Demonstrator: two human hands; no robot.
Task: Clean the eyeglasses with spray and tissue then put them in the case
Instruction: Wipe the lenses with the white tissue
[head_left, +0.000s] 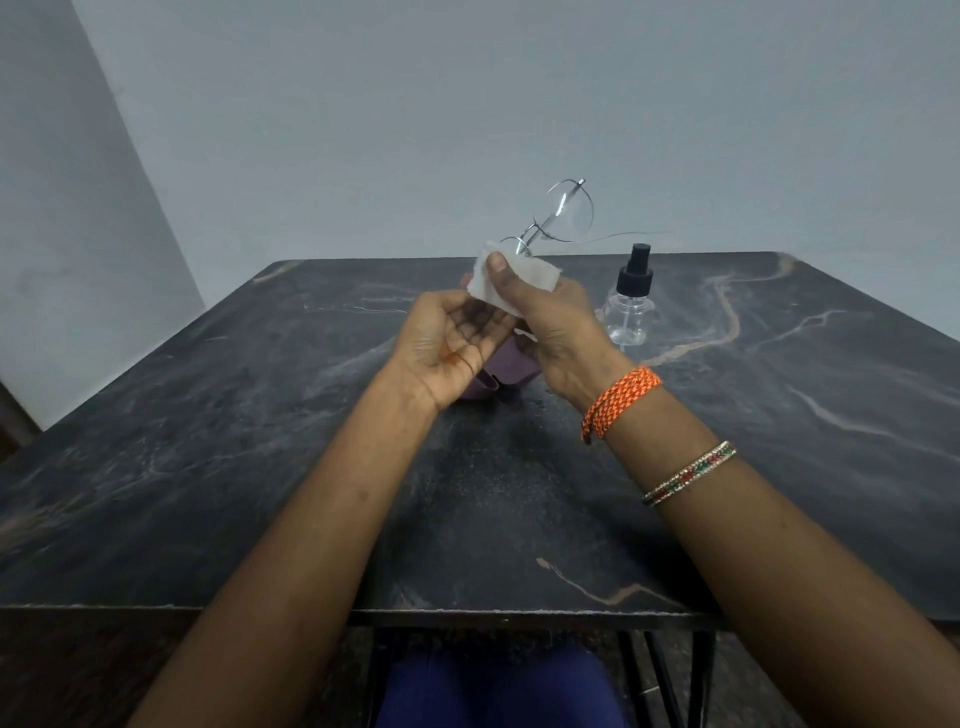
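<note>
Dark marble-patterned stone with pale tan veins is forming the surface (779, 415), backed by a plain grey wall (467, 104). Over its centre, the right hand (550, 322) is pinching a white tissue (498, 283) round one lens of the wire-rimmed eyeglasses (563, 213), the other lens sticking up toward 12 o'clock. The left hand (452, 343) is lying palm-up with relaxed fingers, holding nothing. Beneath the hands, a purple case (498, 374) is resting. At 3 o'clock, a clear spray bottle (629, 301) is standing upright.

Eyeglasses (563, 218) in tissue-wrapped (498, 283) right hand (550, 327) pinch
</note>
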